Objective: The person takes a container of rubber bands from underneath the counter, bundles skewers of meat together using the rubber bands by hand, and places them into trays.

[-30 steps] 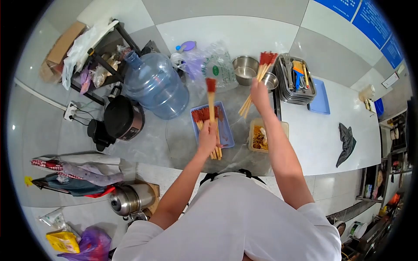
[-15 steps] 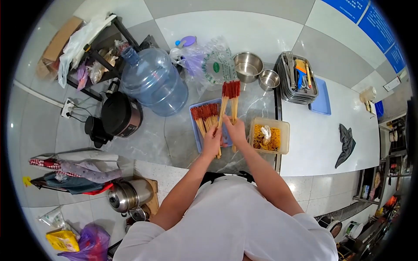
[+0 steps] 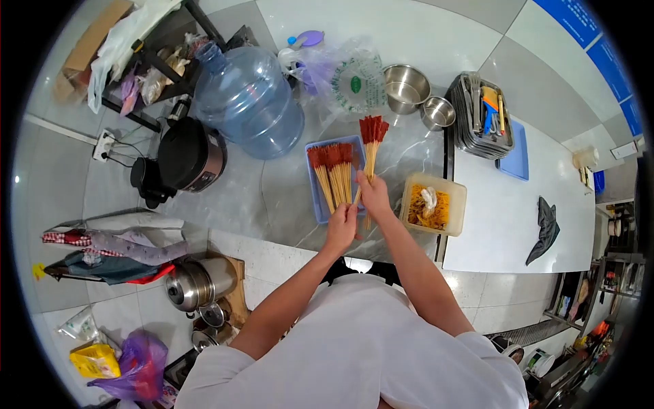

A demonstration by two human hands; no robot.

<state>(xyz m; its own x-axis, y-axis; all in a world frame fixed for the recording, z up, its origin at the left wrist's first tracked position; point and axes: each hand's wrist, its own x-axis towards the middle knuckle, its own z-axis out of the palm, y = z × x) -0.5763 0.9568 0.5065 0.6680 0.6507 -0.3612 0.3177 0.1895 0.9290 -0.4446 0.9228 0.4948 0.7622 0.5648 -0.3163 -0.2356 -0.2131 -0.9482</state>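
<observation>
My right hand (image 3: 375, 195) is closed round a bundle of skewers (image 3: 372, 140) with red tips pointing up, just right of a blue tray. My left hand (image 3: 341, 226) is closed at the tray's front edge, by the lower ends of the sticks; its fingers seem to pinch a stick end from the bundle. In the blue tray (image 3: 319, 204) lie many more red-tipped skewers (image 3: 334, 170), fanned out side by side. To the right stands a clear plastic box (image 3: 457, 208) holding yellow rubber bands (image 3: 428, 210) and a small white bundle.
A large water bottle (image 3: 252, 102) and a black rice cooker (image 3: 184, 155) stand at the left. Behind are plastic bags (image 3: 351, 82) and two metal pots (image 3: 407, 88). Stacked metal trays (image 3: 477, 136), a second blue tray (image 3: 516, 157) and a dark cloth (image 3: 543, 232) are at the right.
The two bundles held upright have given way to one in my right hand. More skewers now fill the blue tray. My left hand has moved down to the tray's front edge.
</observation>
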